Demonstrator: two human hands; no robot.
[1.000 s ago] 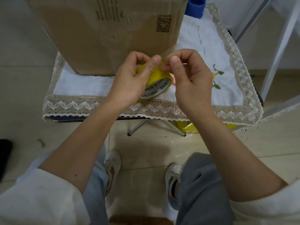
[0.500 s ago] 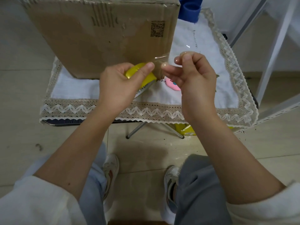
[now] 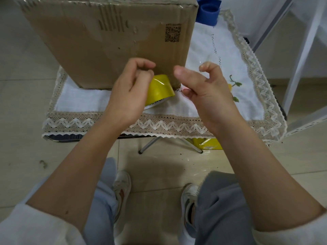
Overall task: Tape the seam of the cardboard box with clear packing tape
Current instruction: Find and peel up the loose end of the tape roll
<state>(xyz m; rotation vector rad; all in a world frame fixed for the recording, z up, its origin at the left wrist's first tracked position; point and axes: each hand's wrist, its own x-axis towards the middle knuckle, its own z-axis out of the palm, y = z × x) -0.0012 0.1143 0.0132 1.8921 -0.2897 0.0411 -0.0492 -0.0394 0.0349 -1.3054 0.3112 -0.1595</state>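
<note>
A large cardboard box stands on the left of a small table covered by a white lace-edged cloth. Its near face shows a QR code and old glossy tape. My left hand is wrapped round a yellow-cored roll of clear packing tape, held just in front of the box's lower right corner. My right hand is beside it on the right, thumb and forefinger spread. A faint glint of clear tape shows at those fingertips; the strip itself is almost invisible.
A blue object sits behind the box at the cloth's far edge. White metal frame legs rise on the right. A yellow packet lies on the tiled floor under the table, and my feet are below.
My hands have drawn apart: the left turned the roll downward and toward the box's corner, and the right moved to the right with its fingers spreading. The view shifted slightly down the box.
</note>
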